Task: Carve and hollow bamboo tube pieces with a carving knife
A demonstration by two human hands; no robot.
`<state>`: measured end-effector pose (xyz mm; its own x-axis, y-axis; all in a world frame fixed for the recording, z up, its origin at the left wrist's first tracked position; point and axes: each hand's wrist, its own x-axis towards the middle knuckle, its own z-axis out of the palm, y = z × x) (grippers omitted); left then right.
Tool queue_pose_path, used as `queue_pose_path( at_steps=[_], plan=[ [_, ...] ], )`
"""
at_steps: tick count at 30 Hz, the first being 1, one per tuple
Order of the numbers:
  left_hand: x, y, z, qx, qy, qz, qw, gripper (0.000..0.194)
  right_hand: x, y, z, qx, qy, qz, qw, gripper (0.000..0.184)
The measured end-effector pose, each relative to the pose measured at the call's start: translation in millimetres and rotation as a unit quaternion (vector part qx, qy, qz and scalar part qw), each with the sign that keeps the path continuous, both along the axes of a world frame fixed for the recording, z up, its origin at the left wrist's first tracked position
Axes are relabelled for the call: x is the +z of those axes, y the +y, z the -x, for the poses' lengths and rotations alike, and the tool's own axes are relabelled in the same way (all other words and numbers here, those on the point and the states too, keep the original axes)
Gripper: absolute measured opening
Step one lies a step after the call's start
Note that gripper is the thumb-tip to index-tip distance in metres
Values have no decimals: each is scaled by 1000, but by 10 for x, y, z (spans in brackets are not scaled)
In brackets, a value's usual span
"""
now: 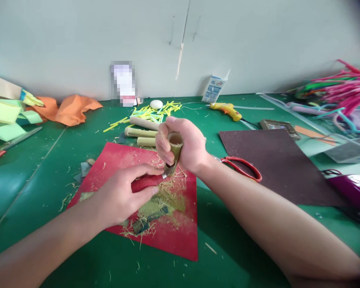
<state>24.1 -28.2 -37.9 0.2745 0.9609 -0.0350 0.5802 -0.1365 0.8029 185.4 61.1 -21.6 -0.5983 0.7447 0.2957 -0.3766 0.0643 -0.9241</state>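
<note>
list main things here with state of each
Left hand, gripping
Right hand, gripping
Olive hollow bamboo tube, held, open end up
Red-handled metal tool, held at tube's lower end
Red sheet, flat, strewn with shavings
Dark brown sheet, flat
Orange sheet, crumpled
Yellow glue gun, lying down
Blue-and-white carton, leaning, straw sticking out
Red loop-handled tool, partly hidden, open or shut unclear

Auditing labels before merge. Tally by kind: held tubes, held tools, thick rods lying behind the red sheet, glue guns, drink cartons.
Held tube: 1
Red-handled tool: 1
Thick rods: 3
Yellow glue gun: 1
Drink carton: 1
Total: 7
</note>
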Motion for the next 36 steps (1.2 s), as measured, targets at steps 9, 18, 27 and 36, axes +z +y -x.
queue_pose_path(
  at_steps=[9, 18, 27, 36],
  plan=[
    [-137, -181, -164, 74, -115, 53, 989, 28, -10, -1, 29, -65, -5, 32, 997, 54],
    [12, -165, -148, 131, -244, 253, 927, 38, -64, -1, 48, -78, 2, 5, 997, 56],
    [173, -18, -38, 104, -269, 323, 901, 33, -21, -46, 46, -114, -28, -30, 993, 56],
    [157, 105, 172, 6, -94, 151, 984, 40, -28, -35, 43, -114, -12, -41, 993, 48]
  ],
)
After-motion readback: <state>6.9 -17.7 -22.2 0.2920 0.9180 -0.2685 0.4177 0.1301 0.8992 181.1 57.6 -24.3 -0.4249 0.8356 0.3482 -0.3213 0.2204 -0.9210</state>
